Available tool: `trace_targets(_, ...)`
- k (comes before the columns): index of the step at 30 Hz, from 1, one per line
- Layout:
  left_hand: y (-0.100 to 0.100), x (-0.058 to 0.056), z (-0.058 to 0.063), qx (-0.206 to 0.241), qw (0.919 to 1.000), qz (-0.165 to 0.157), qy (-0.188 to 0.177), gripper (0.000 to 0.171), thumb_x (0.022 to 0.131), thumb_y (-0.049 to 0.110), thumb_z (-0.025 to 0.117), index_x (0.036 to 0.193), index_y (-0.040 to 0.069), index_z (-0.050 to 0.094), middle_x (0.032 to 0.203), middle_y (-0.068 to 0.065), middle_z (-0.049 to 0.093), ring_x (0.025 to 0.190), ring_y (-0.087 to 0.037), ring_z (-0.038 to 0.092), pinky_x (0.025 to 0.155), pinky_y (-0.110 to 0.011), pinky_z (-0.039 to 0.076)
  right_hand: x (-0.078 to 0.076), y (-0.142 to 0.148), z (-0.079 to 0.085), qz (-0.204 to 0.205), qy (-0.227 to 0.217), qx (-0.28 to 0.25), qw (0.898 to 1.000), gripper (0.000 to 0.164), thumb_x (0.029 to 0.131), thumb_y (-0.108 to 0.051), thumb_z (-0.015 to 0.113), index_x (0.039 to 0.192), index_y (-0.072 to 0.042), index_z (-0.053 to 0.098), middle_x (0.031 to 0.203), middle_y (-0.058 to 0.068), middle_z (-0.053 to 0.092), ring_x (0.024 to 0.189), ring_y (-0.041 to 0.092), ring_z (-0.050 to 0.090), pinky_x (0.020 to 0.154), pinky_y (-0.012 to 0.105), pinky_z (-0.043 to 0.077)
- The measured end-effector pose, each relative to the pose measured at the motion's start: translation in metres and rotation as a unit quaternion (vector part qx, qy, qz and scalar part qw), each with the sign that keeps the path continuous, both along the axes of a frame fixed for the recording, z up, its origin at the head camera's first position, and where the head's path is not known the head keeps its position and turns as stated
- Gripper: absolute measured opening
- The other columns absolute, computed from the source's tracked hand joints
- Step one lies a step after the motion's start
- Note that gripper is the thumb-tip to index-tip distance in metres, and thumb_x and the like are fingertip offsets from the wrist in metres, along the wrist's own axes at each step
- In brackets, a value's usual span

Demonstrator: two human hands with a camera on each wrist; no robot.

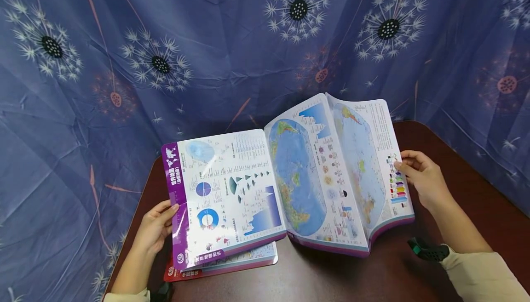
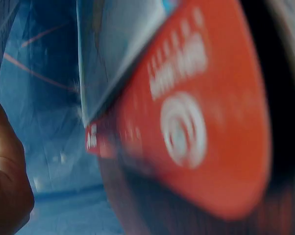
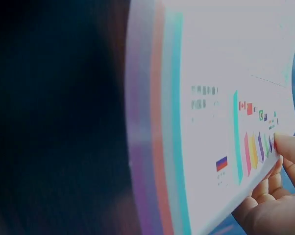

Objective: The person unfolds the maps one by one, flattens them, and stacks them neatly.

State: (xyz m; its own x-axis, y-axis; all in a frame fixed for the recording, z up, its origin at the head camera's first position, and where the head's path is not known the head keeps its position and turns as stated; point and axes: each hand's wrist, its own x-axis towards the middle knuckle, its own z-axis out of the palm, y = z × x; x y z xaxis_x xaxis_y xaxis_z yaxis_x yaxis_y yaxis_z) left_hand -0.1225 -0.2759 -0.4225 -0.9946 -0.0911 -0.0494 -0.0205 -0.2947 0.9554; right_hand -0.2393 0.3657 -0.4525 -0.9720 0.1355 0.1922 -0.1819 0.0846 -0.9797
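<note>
A folding world map (image 1: pixel 298 178) with a purple border stands partly unfolded in zigzag panels, printed with charts and blue oceans. My left hand (image 1: pixel 155 228) pinches its purple left edge between thumb and fingers. At the far right edge, my right hand (image 1: pixel 426 178) grips the outer panel, thumb on the printed face; the right wrist view shows the fingers (image 3: pixel 280 196) behind the sheet near small printed flags. Beneath the left panels lies a second folded map (image 1: pixel 269 256) with a red border. Its red corner (image 2: pixel 211 122) looms blurred in the left wrist view.
Both maps are on a dark reddish-brown table (image 1: pixel 331 279). Behind it hangs a blue curtain (image 1: pixel 232 63) with a dandelion pattern, close to the table's back edge. A dark wrist strap (image 1: pixel 428 250) sits at my right sleeve.
</note>
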Motion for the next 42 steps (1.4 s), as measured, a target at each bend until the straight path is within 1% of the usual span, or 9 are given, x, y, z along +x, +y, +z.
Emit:
trace_targets(2,-0.007,0.003,0.000,-0.001,1.0000,0.005,0.008,0.026,0.091,0.000,0.048,0.088,0.016,0.068,0.075,-0.002,0.066,0.061,-0.012,0.063,0.047,-0.024,0.051,-0.002,0.015,-0.006,-0.024,-0.011,0.000,1.000,0.036,0.082,-0.014,0.066,0.116,-0.010,0.054,0.088,0.005,0.053,0.068,0.012,0.057,0.052,0.022,0.050)
trace_targets(4,-0.014,0.005,0.001,0.002,0.9998,0.007,0.017,0.027,0.092,-0.001,0.047,0.088,0.015,0.068,0.075,-0.003,0.066,0.061,-0.012,0.063,0.047,-0.024,0.051,0.003,0.022,-0.003,-0.043,-0.029,0.004,0.999,0.037,0.081,-0.018,0.067,0.116,-0.013,0.054,0.089,0.003,0.051,0.068,0.011,0.056,0.052,0.021,0.049)
trace_targets(10,-0.028,0.010,0.003,0.006,0.9994,0.010,0.032,0.029,0.093,0.000,0.045,0.090,0.016,0.069,0.075,-0.003,0.067,0.061,-0.012,0.064,0.048,-0.025,0.051,0.037,0.010,0.042,-0.072,-0.072,-0.056,0.993,0.029,0.080,-0.019,0.068,0.107,-0.017,0.056,0.083,-0.003,0.050,0.062,0.007,0.053,0.049,0.020,0.047)
trace_targets(12,-0.031,0.011,0.004,0.009,0.9993,0.009,0.037,0.031,0.093,0.000,0.044,0.090,0.016,0.069,0.076,-0.003,0.067,0.062,-0.012,0.064,0.049,-0.025,0.052,0.046,0.008,0.053,-0.090,-0.085,-0.033,0.992,0.027,0.081,-0.021,0.067,0.106,-0.019,0.056,0.083,-0.004,0.049,0.060,0.007,0.053,0.047,0.020,0.047)
trace_targets(14,-0.034,0.013,0.004,0.015,0.9990,0.008,0.041,0.032,0.093,-0.001,0.043,0.090,0.015,0.070,0.076,-0.003,0.067,0.062,-0.012,0.064,0.049,-0.026,0.052,0.049,0.011,0.056,-0.112,-0.096,0.022,0.989,0.026,0.082,-0.027,0.065,0.107,-0.023,0.056,0.084,-0.005,0.048,0.059,0.006,0.052,0.046,0.021,0.046)
trace_targets(18,-0.038,0.015,0.003,0.026,0.9990,0.007,0.036,0.033,0.094,-0.002,0.041,0.091,0.015,0.070,0.074,-0.004,0.066,0.059,-0.013,0.063,0.048,-0.025,0.051,0.050,0.023,0.051,-0.152,-0.102,0.121,0.976,0.022,0.085,-0.033,0.061,0.105,-0.029,0.055,0.083,-0.009,0.048,0.058,0.003,0.051,0.043,0.022,0.044)
trace_targets(24,-0.041,0.018,0.000,0.032,0.9992,0.006,0.021,0.034,0.094,-0.001,0.040,0.092,0.016,0.070,0.073,-0.005,0.066,0.058,-0.014,0.063,0.046,-0.027,0.051,0.053,0.030,0.045,-0.157,-0.109,0.146,0.971,0.019,0.086,-0.033,0.059,0.104,-0.031,0.055,0.083,-0.010,0.047,0.060,0.002,0.048,0.043,0.022,0.043)
trace_targets(36,-0.041,0.016,0.001,0.027,0.9994,0.009,0.018,0.034,0.094,0.000,0.040,0.091,0.017,0.070,0.073,-0.004,0.066,0.058,-0.013,0.063,0.048,-0.027,0.052,0.049,0.032,0.043,-0.160,-0.115,0.133,0.971,0.021,0.085,-0.033,0.060,0.105,-0.030,0.055,0.084,-0.009,0.047,0.062,0.003,0.048,0.044,0.022,0.042)
trace_targets(42,-0.035,0.005,0.007,0.027,0.9984,0.050,-0.004,0.031,0.093,0.002,0.046,0.085,0.018,0.072,0.073,-0.002,0.067,0.058,-0.012,0.063,0.048,-0.026,0.051,0.037,0.032,0.043,-0.160,-0.122,0.130,0.971,0.021,0.085,-0.034,0.059,0.106,-0.030,0.055,0.086,-0.008,0.047,0.063,0.003,0.048,0.044,0.021,0.043)
